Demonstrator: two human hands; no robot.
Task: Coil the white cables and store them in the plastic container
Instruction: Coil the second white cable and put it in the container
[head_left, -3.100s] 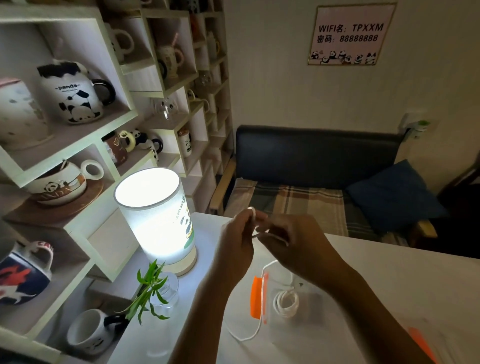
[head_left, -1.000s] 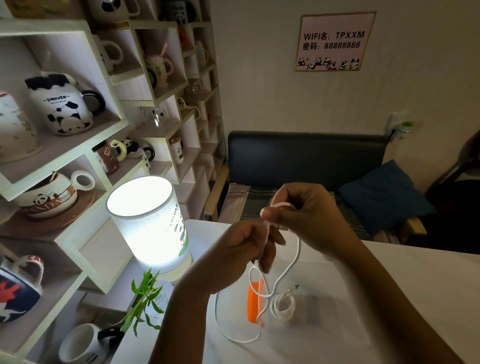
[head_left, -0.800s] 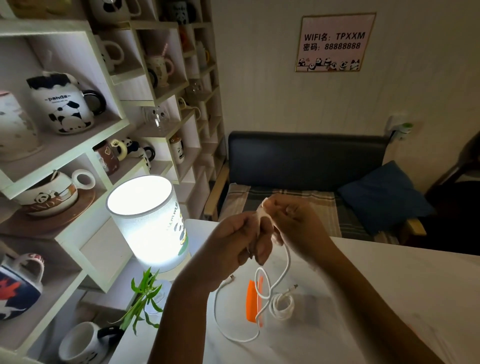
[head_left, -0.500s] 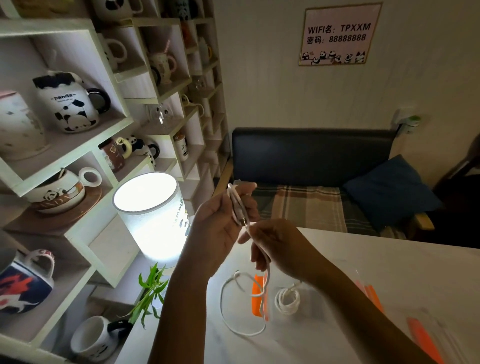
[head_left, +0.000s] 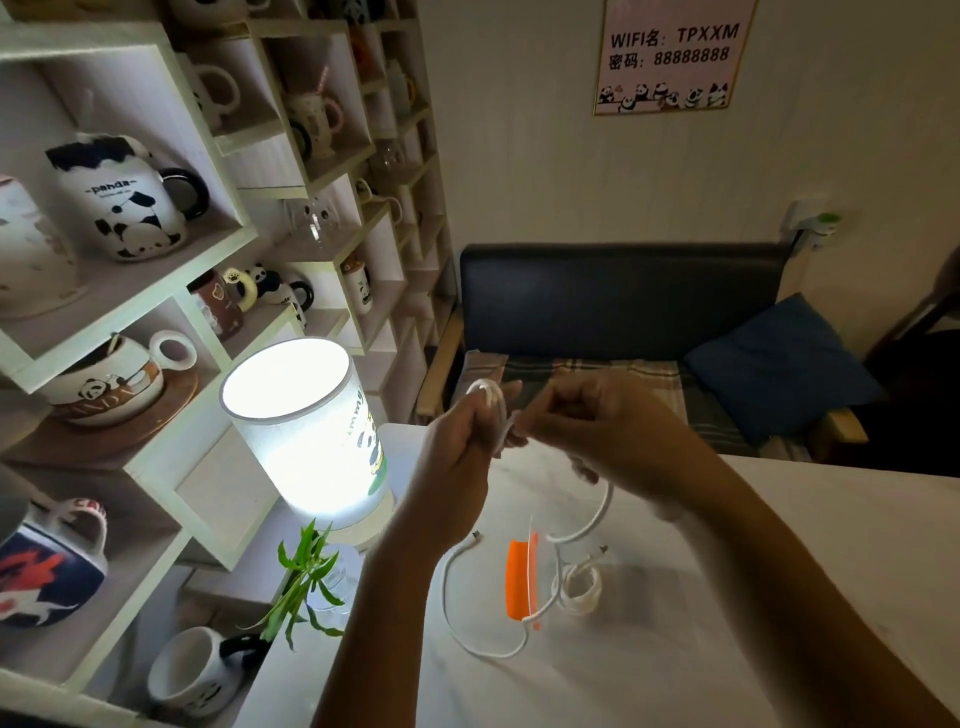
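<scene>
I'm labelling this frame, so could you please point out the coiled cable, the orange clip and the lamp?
coiled cable (head_left: 581, 590): head view, on its windings.
orange clip (head_left: 517, 579): head view, mid-strip.
lamp (head_left: 306, 441): head view, lit shade.

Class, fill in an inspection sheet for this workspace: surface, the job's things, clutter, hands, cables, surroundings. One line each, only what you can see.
Surface: white table, dimly lit.
Job's things: clear plastic container with an orange clip on its side; one coiled cable lies inside.
Clutter: lit lamp and a small green plant at the table's left edge.
Hands: left hand grips small loops of white cable; right hand pinches the same cable beside it.
Cables: the held cable's slack hangs down to the table and loops in front of the container.
Surroundings: shelves of panda mugs on the left; dark sofa and wifi sign behind.
</scene>
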